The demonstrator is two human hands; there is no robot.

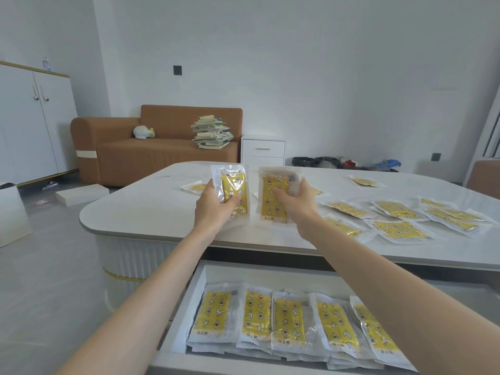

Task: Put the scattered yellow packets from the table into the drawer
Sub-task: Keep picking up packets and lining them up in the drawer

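My left hand (213, 208) grips a yellow packet (234, 185) upright above the white table (151, 209), thumb across its front. Beside it, my right hand (296, 201) holds a second yellow packet (272, 196), fingers curled over its top right part. Several more yellow packets (397, 228) lie scattered on the right half of the table, and single ones at the back left (196, 187) and far back (364, 181). Under the table's front edge the drawer (196, 288) stands pulled out, with several yellow packets (286, 320) laid in overlapping rows inside.
A brown sofa (119, 152) with a pile of books (212, 132) stands behind the table, a small white nightstand (263, 149) next to it. A white cabinet (32, 120) is at the left wall. A chair back (484, 178) shows at the right edge.
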